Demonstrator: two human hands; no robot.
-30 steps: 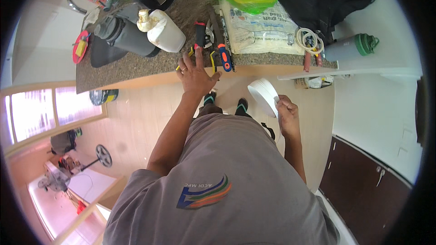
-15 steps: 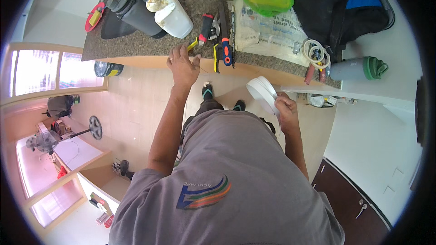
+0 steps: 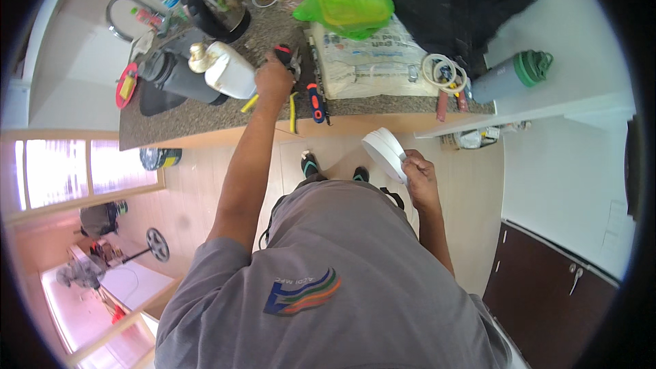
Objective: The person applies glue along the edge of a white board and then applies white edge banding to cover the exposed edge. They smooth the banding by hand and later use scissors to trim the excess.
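Observation:
My left hand reaches over the counter, its fingers curled on a red-and-black handled tool; the tool's lower part is hidden under the hand. Beside that hand are a white plastic jug, yellow handles of a hand tool, and a screwdriver with a blue-and-red handle. In front of the counter, my right hand grips the edge of a wide roll of white tape, held in the air.
The granite counter also carries a grey bottle, a black kettle, a green plastic bag, a printed sack, a black bag and white rings. A grey bottle with a green lid lies at the right.
My left hand has moved forward from the counter's front edge onto the red-and-black tool. My right hand still holds the white roll. The view has tilted, showing more of the counter's back.

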